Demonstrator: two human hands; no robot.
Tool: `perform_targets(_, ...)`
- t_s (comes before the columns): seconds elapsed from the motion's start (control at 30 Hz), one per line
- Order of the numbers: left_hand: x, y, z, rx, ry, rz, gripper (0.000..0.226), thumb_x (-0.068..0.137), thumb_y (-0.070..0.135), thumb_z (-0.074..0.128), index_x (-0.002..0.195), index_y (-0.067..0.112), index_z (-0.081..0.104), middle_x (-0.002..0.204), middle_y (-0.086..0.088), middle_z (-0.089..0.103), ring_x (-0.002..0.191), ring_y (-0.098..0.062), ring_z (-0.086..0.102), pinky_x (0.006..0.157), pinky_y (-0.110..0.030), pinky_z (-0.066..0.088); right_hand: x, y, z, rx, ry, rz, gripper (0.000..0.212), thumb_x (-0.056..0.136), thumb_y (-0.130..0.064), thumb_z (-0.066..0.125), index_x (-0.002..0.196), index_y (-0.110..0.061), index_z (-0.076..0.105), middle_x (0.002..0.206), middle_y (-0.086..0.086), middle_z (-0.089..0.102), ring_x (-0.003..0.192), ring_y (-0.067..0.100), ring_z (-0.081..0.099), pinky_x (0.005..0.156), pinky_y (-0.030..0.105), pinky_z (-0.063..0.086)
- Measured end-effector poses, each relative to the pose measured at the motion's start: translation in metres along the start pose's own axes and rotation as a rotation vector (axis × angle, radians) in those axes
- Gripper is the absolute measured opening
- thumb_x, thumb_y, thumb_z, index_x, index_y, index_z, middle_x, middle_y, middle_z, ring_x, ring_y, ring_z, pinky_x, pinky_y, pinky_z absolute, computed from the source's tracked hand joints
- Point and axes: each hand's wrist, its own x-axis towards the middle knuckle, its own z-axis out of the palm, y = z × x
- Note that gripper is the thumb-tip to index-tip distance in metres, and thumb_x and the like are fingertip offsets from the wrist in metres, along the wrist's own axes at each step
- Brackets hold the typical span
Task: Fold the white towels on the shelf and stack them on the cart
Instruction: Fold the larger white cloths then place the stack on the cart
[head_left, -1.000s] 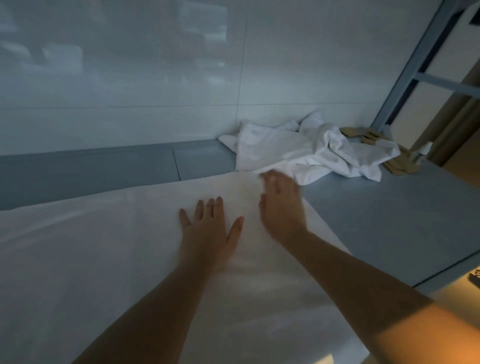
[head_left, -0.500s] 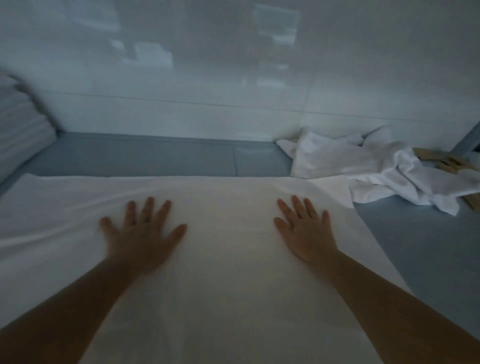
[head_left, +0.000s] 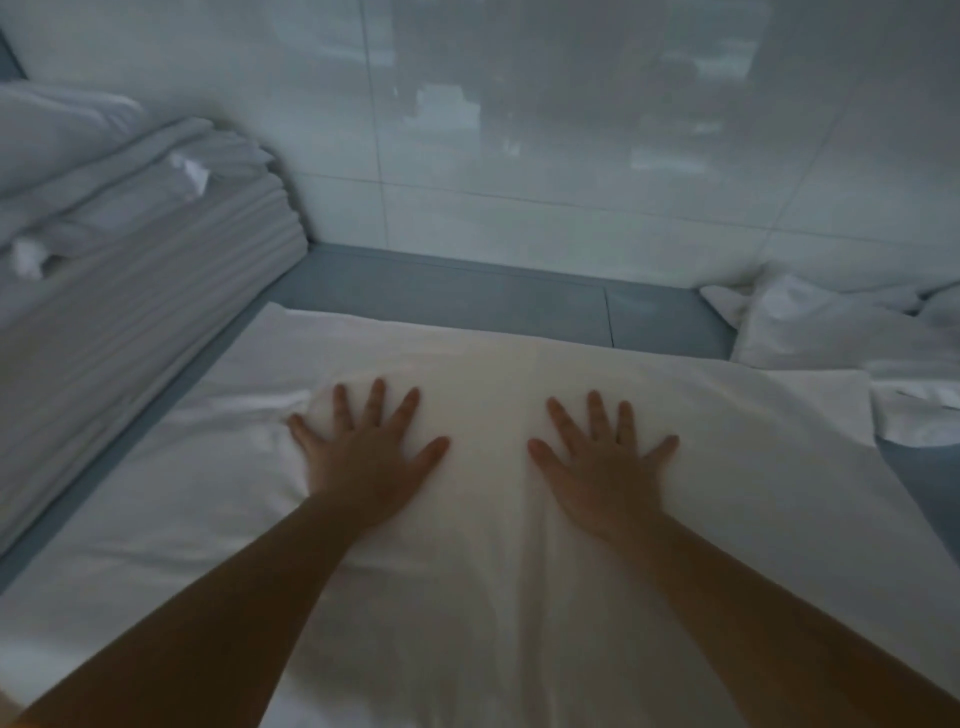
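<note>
Flat white cotton towel (head_left: 493, 545) spread mid-shelf, far edge near the grey metal shelf (head_left: 467, 291) back; left hand (head_left: 363, 457) and right hand (head_left: 602, 462) flat on it, fingers splayed; sweep outward evenly, clear left-side wrinkles before folding.

Dim bluish light, soft overall blur, faint wall (head_left: 571, 130) reflections, wide-angle bending.

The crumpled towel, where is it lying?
In the head view, the crumpled towel lies at the far right on the shelf, against the wall, just beyond the right hand.
</note>
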Motion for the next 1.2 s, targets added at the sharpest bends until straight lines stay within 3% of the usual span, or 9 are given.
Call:
perform_targets(0.6,0.089,0.001,0.005,-0.026,0.02,0.038,0.086,0.069,0.086,-0.004,0.146,0.048,-0.004,0.161,0.006,-0.005,0.145,-0.036,-0.007,0.098,-0.077,-0.004,0.109,-0.014,-0.011,-0.018,-0.043,-0.045,0.056,0.09,-0.07,0.012,0.144,-0.055,0.001,0.16,-0.009,-0.005,0.147,0.022,-0.005,0.108,0.069,-0.002)
perform_targets(0.67,0.102,0.002,0.005,-0.024,0.016,0.057,0.083,0.072,0.084,-0.002,0.146,0.048,-0.005,0.161,0.005,-0.005,0.145,-0.036,-0.008,0.098,-0.076,-0.006,0.131,-0.018,-0.017,0.003,-0.015,-0.094,0.058,0.093,-0.065,0.019,0.147,-0.048,0.009,0.161,-0.007,0.003,0.147,0.02,0.003,0.112,0.064,0.003)
perform_targets(0.73,0.122,0.002,0.007,-0.033,0.044,0.083,0.081,0.074,0.083,-0.002,0.146,0.047,-0.005,0.161,0.005,-0.006,0.146,-0.035,-0.008,0.1,-0.075,-0.007,0.151,-0.024,-0.018,0.018,0.093,-0.15,0.061,0.094,-0.062,0.029,0.148,-0.036,0.023,0.156,-0.001,0.024,0.143,0.021,0.021,0.113,0.053,0.014)
perform_targets(0.8,0.145,0.001,0.007,-0.032,0.04,0.127,0.076,0.079,0.079,0.001,0.148,0.045,-0.004,0.161,0.007,-0.005,0.146,-0.03,-0.008,0.103,-0.072,-0.006,0.163,-0.029,-0.015,-0.004,0.247,-0.195,0.061,0.091,-0.062,0.038,0.14,-0.025,0.042,0.137,0.006,0.049,0.127,0.026,0.041,0.105,0.042,0.03)
perform_targets(0.9,0.176,-0.004,0.004,-0.049,0.043,0.18,0.066,0.091,0.068,0.01,0.15,0.038,0.007,0.161,0.007,0.006,0.147,-0.024,0.001,0.109,-0.066,-0.001,0.172,-0.029,-0.012,-0.014,0.368,-0.145,0.058,0.083,-0.069,0.045,0.109,-0.018,0.059,0.107,0.009,0.061,0.107,0.03,0.053,0.09,0.04,0.039)
perform_targets(0.97,0.192,-0.013,0.0,-0.107,0.121,0.213,0.057,0.094,0.06,0.022,0.145,0.034,0.028,0.154,0.001,0.029,0.143,-0.024,0.02,0.112,-0.059,0.01,0.175,-0.025,-0.015,-0.01,0.355,-0.097,0.059,0.078,-0.075,0.044,0.092,-0.019,0.055,0.094,0.01,0.065,0.097,0.03,0.059,0.084,0.039,0.041)
perform_targets(1.03,0.199,-0.022,-0.002,-0.128,0.253,0.276,0.045,0.094,0.055,0.033,0.128,0.03,0.048,0.132,-0.002,0.049,0.125,-0.027,0.04,0.104,-0.048,0.026,0.174,-0.02,-0.017,-0.016,0.347,-0.101,0.057,0.077,-0.079,0.04,0.08,-0.022,0.049,0.088,0.01,0.068,0.09,0.03,0.064,0.075,0.036,0.043)
perform_targets(1.1,0.205,-0.027,-0.003,-0.172,0.291,0.341,0.035,0.093,0.051,0.041,0.116,0.026,0.053,0.117,-0.003,0.055,0.112,-0.028,0.046,0.094,-0.041,0.031,0.173,-0.018,-0.016,-0.032,0.361,-0.12,0.059,0.078,-0.08,0.035,0.07,-0.022,0.047,0.082,0.008,0.068,0.085,0.029,0.065,0.067,0.033,0.042)
perform_targets(1.2,0.217,-0.027,-0.001,-0.221,0.284,0.394,0.026,0.095,0.044,0.046,0.11,0.025,0.054,0.112,-0.002,0.058,0.11,-0.025,0.049,0.088,-0.036,0.029,0.179,-0.019,-0.016,-0.089,0.433,-0.175,0.057,0.081,-0.076,0.034,0.061,-0.023,0.041,0.073,0.005,0.067,0.077,0.027,0.066,0.061,0.031,0.037)
